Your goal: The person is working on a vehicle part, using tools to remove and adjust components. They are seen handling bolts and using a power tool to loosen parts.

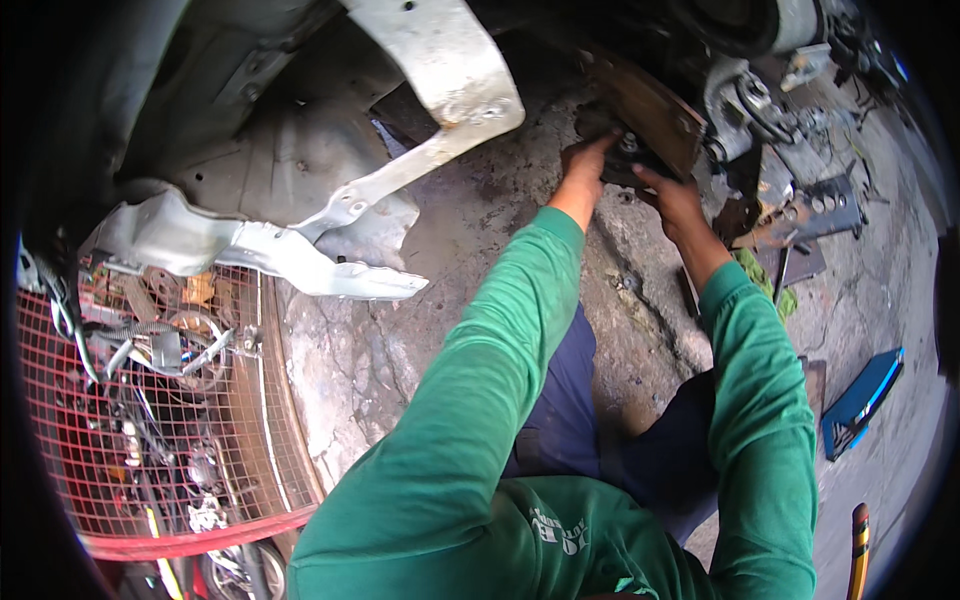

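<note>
In the upper middle right, my left hand (pixel 585 172) and my right hand (pixel 672 200) are closed on a dark, rusty metal part (pixel 660 110), low near the concrete floor. It has a tilted brown plate and a darker piece with a small round fitting near my thumbs; some fingertips are hidden under it. Just right of my hands lie a grey metal mechanical part (pixel 732 105), a rusty bracket with holes (pixel 805 215) and a green cloth (pixel 768 285).
Bare sheet-metal bodywork with a white bracket (pixel 440 60) hangs at upper left. A red mesh crate (pixel 130 545) of assorted parts stands at left. A blue case (pixel 858 395) and a yellow-black handled tool (pixel 860 550) lie at right. Cracked concrete floor (pixel 340 370) surrounds my legs.
</note>
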`<action>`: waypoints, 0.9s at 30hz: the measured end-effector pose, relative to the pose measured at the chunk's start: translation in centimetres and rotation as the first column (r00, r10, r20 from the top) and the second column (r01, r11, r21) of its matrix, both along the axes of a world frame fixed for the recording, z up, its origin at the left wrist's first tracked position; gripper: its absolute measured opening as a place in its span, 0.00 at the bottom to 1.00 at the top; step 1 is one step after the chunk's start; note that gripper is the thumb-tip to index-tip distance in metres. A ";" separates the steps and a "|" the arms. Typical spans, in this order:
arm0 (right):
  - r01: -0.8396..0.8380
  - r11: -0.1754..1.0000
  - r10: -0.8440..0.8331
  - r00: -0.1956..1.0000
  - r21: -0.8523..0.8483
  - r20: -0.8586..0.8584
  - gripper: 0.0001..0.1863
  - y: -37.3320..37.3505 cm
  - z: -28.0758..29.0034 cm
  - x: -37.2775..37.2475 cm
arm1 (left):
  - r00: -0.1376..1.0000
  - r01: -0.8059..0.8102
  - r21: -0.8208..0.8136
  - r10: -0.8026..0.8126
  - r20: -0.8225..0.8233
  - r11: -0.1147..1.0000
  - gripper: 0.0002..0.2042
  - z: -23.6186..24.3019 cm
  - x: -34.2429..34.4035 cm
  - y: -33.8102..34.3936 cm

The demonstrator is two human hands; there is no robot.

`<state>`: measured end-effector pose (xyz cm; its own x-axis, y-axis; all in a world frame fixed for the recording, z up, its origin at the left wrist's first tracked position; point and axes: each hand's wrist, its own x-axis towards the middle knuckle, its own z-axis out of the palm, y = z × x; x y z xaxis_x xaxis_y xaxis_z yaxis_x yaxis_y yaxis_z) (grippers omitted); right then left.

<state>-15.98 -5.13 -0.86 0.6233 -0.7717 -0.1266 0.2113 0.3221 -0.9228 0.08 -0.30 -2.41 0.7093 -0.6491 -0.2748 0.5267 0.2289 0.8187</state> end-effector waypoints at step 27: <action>-0.144 0.989 0.143 0.989 0.030 0.022 0.26 -2.2 -0.7 -0.1 | 0.998 -0.022 -0.146 0.012 -0.064 0.989 0.21 1.7 -1.5 0.3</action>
